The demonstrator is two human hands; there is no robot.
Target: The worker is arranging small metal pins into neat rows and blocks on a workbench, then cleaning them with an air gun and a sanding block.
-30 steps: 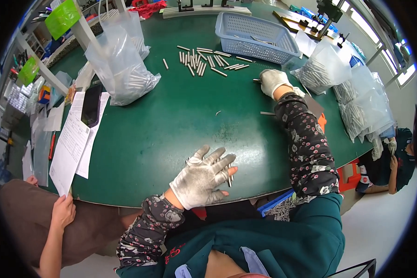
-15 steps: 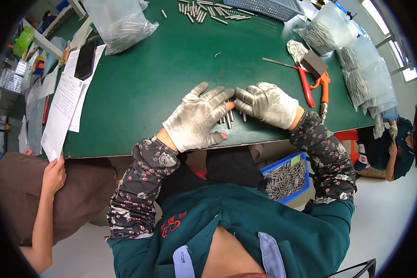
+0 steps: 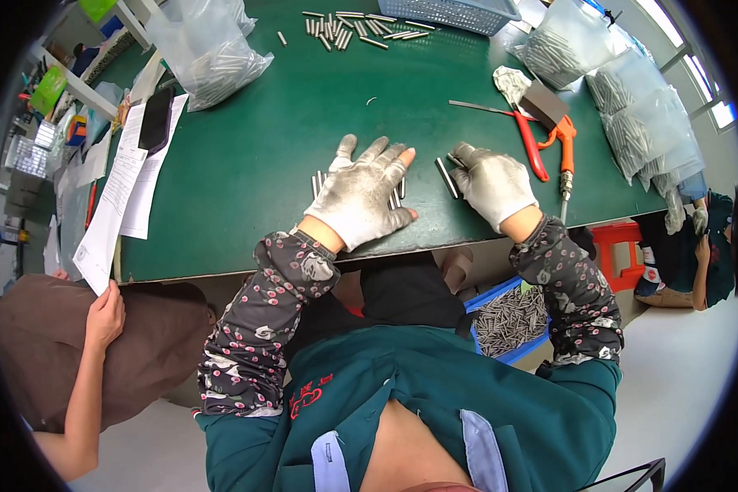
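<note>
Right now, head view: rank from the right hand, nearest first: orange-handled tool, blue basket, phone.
From the right hand:
1. Orange-handled tool, just to its right on the green mat.
2. Blue basket, far edge of the table, ahead of the hand.
3. Phone, far left, lying on the papers beyond the left hand.

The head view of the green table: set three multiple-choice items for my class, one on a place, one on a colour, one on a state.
1. Where do the loose metal pins lie?
A. at the table's far edge
B. on the floor
C. on the papers

2. What colour are the handles of the pliers?
A. blue
B. red
C. yellow

3. How is the left hand?
A. fisted
B. raised
C. flat, fingers spread

Answers: 1 A, they lie beside the basket; 2 B, both handles are red; 3 C, its palm presses pins on the table.
</note>
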